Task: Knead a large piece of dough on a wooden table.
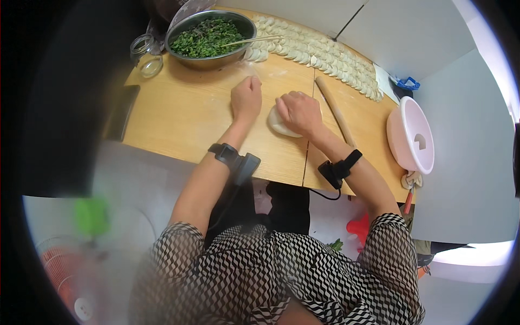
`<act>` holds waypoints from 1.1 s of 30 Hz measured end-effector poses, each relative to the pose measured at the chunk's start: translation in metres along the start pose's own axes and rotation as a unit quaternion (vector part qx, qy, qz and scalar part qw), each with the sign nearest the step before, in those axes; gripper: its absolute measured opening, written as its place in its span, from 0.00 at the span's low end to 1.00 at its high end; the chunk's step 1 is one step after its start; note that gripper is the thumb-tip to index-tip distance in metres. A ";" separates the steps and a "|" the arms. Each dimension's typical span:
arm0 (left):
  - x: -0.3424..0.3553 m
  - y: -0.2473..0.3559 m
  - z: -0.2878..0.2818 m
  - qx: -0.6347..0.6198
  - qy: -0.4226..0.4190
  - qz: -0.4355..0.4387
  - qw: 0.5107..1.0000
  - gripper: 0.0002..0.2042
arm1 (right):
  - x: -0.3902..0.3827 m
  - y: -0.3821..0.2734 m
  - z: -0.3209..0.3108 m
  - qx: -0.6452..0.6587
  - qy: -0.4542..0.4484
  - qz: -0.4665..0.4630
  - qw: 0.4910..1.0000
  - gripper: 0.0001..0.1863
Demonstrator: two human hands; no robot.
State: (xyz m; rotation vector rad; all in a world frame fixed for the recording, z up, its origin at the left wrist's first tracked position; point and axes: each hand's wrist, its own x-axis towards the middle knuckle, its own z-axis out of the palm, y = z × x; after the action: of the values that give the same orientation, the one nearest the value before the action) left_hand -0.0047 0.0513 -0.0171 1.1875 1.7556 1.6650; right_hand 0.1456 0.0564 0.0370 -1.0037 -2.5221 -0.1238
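Observation:
On the wooden table, my right hand [301,112] presses down on a lump of pale dough [283,124], its fingers curled over the top and partly hiding it. My left hand [247,98] is closed in a fist over the tabletop, left of the dough and apart from it. No object shows in that fist. A wooden rolling pin [335,109] lies just right of the dough, its near end behind my right forearm.
A metal bowl [179,51] of chopped greens with chopsticks [254,39] stands far left, near a glass jar [142,43]. Rows of dumplings [325,57] line the back. A pink basin [398,135] sits at the right edge, beside a red-handled tool [408,201]. Flour dusts the wooden table [179,116].

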 end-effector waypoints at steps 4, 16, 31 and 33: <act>-0.003 0.004 -0.003 0.007 -0.001 0.003 1.000 0.17 | 0.026 0.013 0.012 -0.009 0.009 0.060 0.998 0.20; 0.005 -0.005 0.000 0.011 0.015 0.041 0.999 0.16 | 0.021 0.009 0.007 0.061 -0.156 0.020 0.986 0.22; 0.001 -0.008 0.003 0.001 0.001 0.028 1.000 0.17 | -0.058 -0.034 -0.024 -0.027 0.016 -0.141 0.990 0.09; -0.002 0.000 -0.001 0.002 -0.001 0.018 1.000 0.17 | -0.033 -0.023 -0.015 -0.015 -0.020 -0.102 0.994 0.08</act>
State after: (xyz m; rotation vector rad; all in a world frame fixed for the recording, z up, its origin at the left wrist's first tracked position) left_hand -0.0044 0.0492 -0.0176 1.2301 1.7474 1.6798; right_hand 0.1568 0.0149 0.0384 -0.7646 -2.6627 -0.2042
